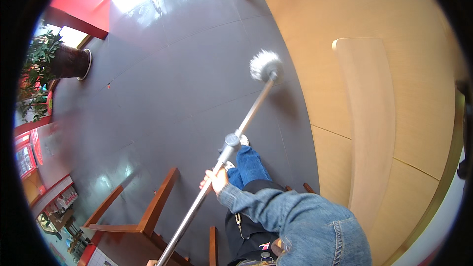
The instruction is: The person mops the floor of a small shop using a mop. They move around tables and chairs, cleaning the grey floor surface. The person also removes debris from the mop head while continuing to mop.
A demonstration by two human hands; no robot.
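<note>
A mop (pixel 191 212) with a long metal pole runs diagonally up the view. Its round head (pixel 265 65) has a white fringe and is slightly blurred, and a dark shadow lies on the floor apart from it. Midway up the pole is a grey locking joint (pixel 232 140). My right hand (pixel 217 180), in a denim sleeve, is wrapped around the pole just below that joint. At the bottom edge, a small part of my left hand (pixel 152 262) shows against the lower pole; most of it is cut off.
Light wood panelling (pixel 332 99) with a raised curved wooden strip (pixel 369 118) stands on the right. Wooden furniture (pixel 159 203) with upright legs is close at lower left. A potted plant (pixel 70 61) stands at far left, near a red panel (pixel 83 0). Grey floor (pixel 177 81) lies ahead.
</note>
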